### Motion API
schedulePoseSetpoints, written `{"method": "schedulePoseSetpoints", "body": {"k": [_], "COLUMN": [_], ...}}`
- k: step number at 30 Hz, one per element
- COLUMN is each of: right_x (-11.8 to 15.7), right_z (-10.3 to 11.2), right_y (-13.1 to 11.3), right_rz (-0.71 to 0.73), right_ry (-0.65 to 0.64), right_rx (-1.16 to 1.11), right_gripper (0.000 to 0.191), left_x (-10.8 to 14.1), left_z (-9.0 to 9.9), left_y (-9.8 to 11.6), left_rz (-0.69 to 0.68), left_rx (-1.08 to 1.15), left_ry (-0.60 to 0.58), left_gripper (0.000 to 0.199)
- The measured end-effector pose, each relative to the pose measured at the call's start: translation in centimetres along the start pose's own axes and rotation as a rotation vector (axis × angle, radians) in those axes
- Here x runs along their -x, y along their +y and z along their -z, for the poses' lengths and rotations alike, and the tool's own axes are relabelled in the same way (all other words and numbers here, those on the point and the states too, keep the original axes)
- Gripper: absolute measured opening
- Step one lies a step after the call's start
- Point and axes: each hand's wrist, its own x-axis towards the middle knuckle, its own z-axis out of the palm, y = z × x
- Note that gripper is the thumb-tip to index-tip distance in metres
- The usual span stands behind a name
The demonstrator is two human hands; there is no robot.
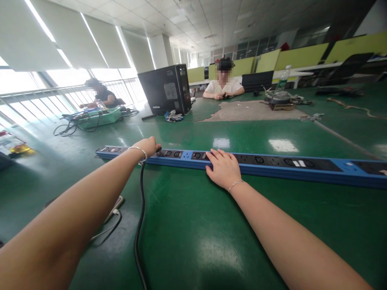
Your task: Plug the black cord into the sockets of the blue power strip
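A long blue power strip (186, 156) with black socket panels lies across the green table. My left hand (147, 146) is closed around a black power plug (159, 150) at the left part of the strip. Fingers hide most of this plug, so I cannot tell how far it sits in a socket. Its black cable (141, 205) hangs below my wrist and runs toward the near edge of the view. My right hand (224, 167) lies flat on the strip near its middle, fingers spread, covering some sockets.
A black computer tower (165, 90) stands beyond the strip, with gloves (173, 116) beside it. A green basket (99, 118) of cables is at left. Two people sit across the table. A phone-like device (116, 205) with a white cable lies under my left forearm.
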Motion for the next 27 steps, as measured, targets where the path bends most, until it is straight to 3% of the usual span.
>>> {"method": "schedulePoseSetpoints", "body": {"k": [7,12,19,27], "right_x": [0.00,0.02,0.01,0.05], "right_z": [0.02,0.00,-0.08,-0.02], "right_y": [-0.03,0.01,-0.02,-0.05], "right_rz": [-0.006,-0.004,0.000,-0.004], "right_ry": [0.010,0.018,0.027,0.025], "right_rx": [0.009,0.008,0.004,0.008], "right_gripper": [0.047,0.046,0.046,0.046], "left_x": [0.37,0.80,0.74,0.69], "left_z": [-0.16,0.08,-0.43,-0.58], "left_y": [-0.03,0.04,-0.31,0.15], "left_rz": [0.022,0.026,-0.027,-0.094], "left_rx": [-0.032,0.038,-0.035,-0.112], "left_ry": [0.028,-0.038,0.052,-0.002], "left_gripper": [0.049,0.050,0.048,0.046]}}
